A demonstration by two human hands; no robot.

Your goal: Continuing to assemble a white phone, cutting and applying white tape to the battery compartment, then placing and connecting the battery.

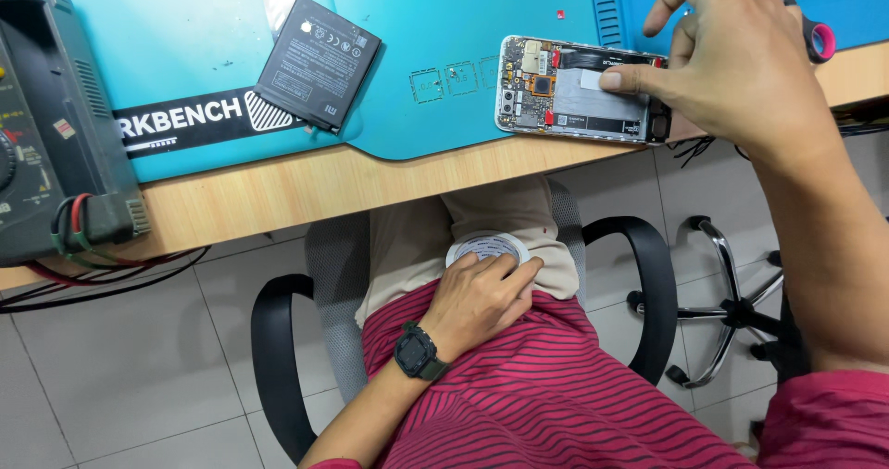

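An opened phone (567, 99) with its back cover off lies on a teal work mat (435, 25), its circuit board and battery bay showing. My right hand (741, 62) rests over the phone's right end, thumb pressing a pale strip inside the bay. A flat black battery (318, 62) lies apart on the mat to the left. My left hand (482, 298), with a black watch on the wrist, lies in my lap holding a white roll of tape (486, 245) against my trousers.
A dark green test meter (51, 117) with red and black leads stands at the left on the wooden desk (278, 191). Scissors with pink-tipped handles (810, 25) lie behind my right hand. A black office chair armrest (278, 358) and another chair's chrome base (732, 312) are below.
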